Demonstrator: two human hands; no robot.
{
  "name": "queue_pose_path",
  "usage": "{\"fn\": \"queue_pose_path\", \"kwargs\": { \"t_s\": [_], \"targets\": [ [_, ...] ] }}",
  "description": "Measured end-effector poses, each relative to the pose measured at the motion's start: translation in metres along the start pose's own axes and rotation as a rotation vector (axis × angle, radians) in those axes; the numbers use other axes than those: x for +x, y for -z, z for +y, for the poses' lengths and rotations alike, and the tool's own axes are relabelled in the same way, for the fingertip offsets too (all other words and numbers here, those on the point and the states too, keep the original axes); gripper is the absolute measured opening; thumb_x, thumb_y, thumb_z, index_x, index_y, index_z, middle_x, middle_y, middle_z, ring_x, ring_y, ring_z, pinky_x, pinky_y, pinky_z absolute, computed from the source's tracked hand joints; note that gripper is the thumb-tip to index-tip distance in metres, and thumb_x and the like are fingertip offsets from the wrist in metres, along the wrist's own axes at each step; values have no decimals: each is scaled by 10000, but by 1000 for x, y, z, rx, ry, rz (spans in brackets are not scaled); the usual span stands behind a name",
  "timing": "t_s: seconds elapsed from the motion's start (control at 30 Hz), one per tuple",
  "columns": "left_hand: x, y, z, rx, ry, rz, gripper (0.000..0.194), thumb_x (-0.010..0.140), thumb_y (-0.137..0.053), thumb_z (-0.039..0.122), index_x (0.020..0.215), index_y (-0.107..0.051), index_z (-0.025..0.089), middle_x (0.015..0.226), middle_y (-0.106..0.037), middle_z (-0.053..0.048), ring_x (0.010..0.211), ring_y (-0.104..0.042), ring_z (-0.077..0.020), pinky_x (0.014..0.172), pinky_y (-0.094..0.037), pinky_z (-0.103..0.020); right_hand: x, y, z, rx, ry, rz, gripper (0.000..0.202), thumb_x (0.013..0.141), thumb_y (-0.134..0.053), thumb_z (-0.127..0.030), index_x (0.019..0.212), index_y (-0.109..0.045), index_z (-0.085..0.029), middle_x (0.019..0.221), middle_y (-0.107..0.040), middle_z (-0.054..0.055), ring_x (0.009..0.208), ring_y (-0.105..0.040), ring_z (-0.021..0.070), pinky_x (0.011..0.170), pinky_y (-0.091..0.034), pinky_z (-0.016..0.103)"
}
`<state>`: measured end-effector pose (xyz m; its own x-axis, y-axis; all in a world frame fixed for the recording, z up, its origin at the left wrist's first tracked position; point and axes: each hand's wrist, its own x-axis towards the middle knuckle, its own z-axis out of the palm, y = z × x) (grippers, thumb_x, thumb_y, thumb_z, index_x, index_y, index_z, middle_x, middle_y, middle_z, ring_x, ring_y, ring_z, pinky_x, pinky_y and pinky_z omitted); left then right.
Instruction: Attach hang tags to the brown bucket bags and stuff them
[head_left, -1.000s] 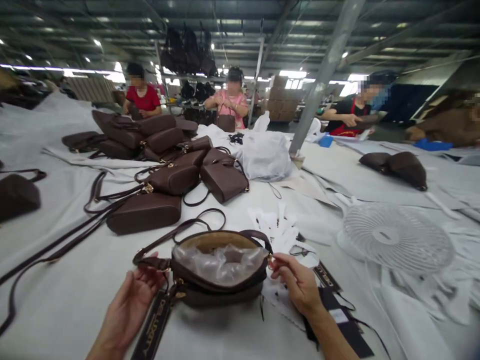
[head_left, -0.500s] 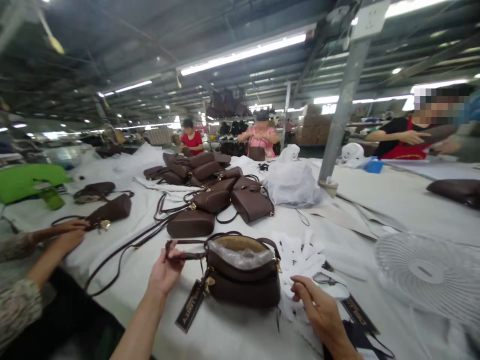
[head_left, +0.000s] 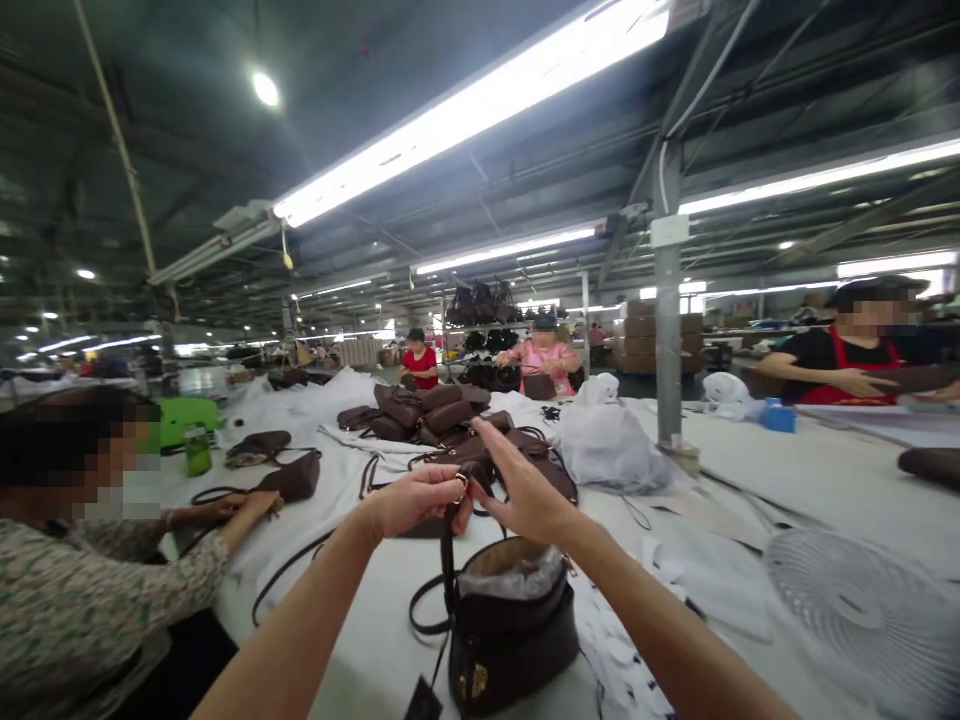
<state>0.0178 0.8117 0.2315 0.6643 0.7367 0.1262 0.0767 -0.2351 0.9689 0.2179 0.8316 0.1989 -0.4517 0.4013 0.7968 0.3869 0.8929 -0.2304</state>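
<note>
A dark brown handbag [head_left: 514, 630] stands on the white-covered table, its top open and clear plastic showing inside. Above it, my left hand [head_left: 420, 500] pinches the bag's raised strap close to a small metal ring. My right hand [head_left: 525, 490] is beside the left at the strap end, fingers extended and thumb apart; whether it touches the strap is hard to tell. A black tag [head_left: 424, 698] hangs at the bag's lower left.
Behind the hands lies a pile of brown bags [head_left: 442, 405]. A white plastic bundle [head_left: 611, 445] sits right of it, near a grey post [head_left: 668, 350]. A white fan [head_left: 855, 605] stands right. A person [head_left: 97, 590] works at the left; others work farther back.
Both hands have risen and come together above the bag, lifting the strap. The bag has turned and appears lower. The view has tilted up, bringing the person at left into sight.
</note>
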Motion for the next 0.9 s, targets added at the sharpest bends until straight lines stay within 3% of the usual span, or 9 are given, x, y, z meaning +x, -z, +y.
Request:
{"fn": "queue_pose_path", "kwargs": {
  "t_s": [0.1, 0.17, 0.4, 0.47, 0.53, 0.67, 0.73, 0.8, 0.9],
  "targets": [
    [-5, 4, -9, -79, -28, 23, 377, 781, -642, 504, 859, -663, 135, 578, -553, -9, 513, -477, -110, 522, -344, -231, 37, -18, 12, 127, -8, -294, 529, 736, -466, -91, 1247, -577, -171, 939, -692, 53, 856, -638, 183, 793, -532, 302],
    [-16, 18, -21, -105, -40, 130, 356, 777, -640, 500, 769, -624, 144, 502, -452, 41, 440, -354, -74, 462, -265, -214, 44, -10, 31, 105, -118, -346, 385, 739, -432, -91, 1030, -674, -163, 728, -666, 7, 642, -610, 145, 623, -512, 241],
    [-40, 63, -64, 262, -9, 617, 266, 635, -701, 351, 614, -498, 180, 526, -385, 83, 488, -321, -75, 481, -213, -217, 49, 110, 98, -304, -328, 220, 257, 778, -492, -268, 904, -697, -179, 718, -665, 34, 656, -597, 186, 644, -494, 305],
    [-29, 60, -69, 403, -24, 721, 261, 669, -664, 382, 594, -519, 177, 521, -422, 68, 501, -369, -90, 495, -241, -223, 52, 133, 92, -268, -341, 269, 255, 755, -546, -343, 896, -696, -193, 769, -674, 45, 662, -597, 188, 614, -503, 297],
    [-13, 52, -68, 411, -15, 726, 279, 722, -627, 427, 624, -551, 177, 502, -460, 58, 456, -403, -96, 473, -251, -229, 54, 144, 73, -112, -403, 127, 273, 713, -591, -370, 900, -691, -198, 762, -658, 39, 591, -572, 166, 522, -491, 270],
    [11, 41, -61, -137, -54, 658, 365, 821, -545, 519, 743, -573, 164, 501, -536, 30, 344, -420, -93, 388, -237, -219, 42, 142, 29, 249, -700, -601, 303, 658, -692, -351, 913, -702, -186, 637, -599, -2, 439, -438, 86, 374, -342, 184],
    [15, 45, -60, -550, -105, 663, 342, 856, -537, 476, 732, -555, 157, 473, -492, 48, 318, -362, -67, 366, -229, -196, 23, 136, 20, 402, -819, -817, 312, 662, -710, -360, 912, -705, -173, 619, -596, -6, 430, -417, 66, 376, -311, 164],
    [13, 54, -62, -824, -138, 694, 299, 888, -512, 378, 682, -513, 162, 443, -418, 75, 306, -295, -47, 356, -238, -176, 0, 129, 23, 461, -850, -742, 324, 692, -692, -423, 891, -695, -168, 611, -591, -8, 428, -442, 71, 383, -343, 168],
    [2, 68, -67, -922, -165, 766, 268, 899, -423, 226, 642, -473, 166, 478, -468, 44, 355, -404, -65, 409, -373, -184, -30, 108, 39, 344, -741, -422, 408, 723, -665, -497, 981, -670, -181, 690, -629, 15, 540, -587, 137, 451, -468, 212]
  ]
}}
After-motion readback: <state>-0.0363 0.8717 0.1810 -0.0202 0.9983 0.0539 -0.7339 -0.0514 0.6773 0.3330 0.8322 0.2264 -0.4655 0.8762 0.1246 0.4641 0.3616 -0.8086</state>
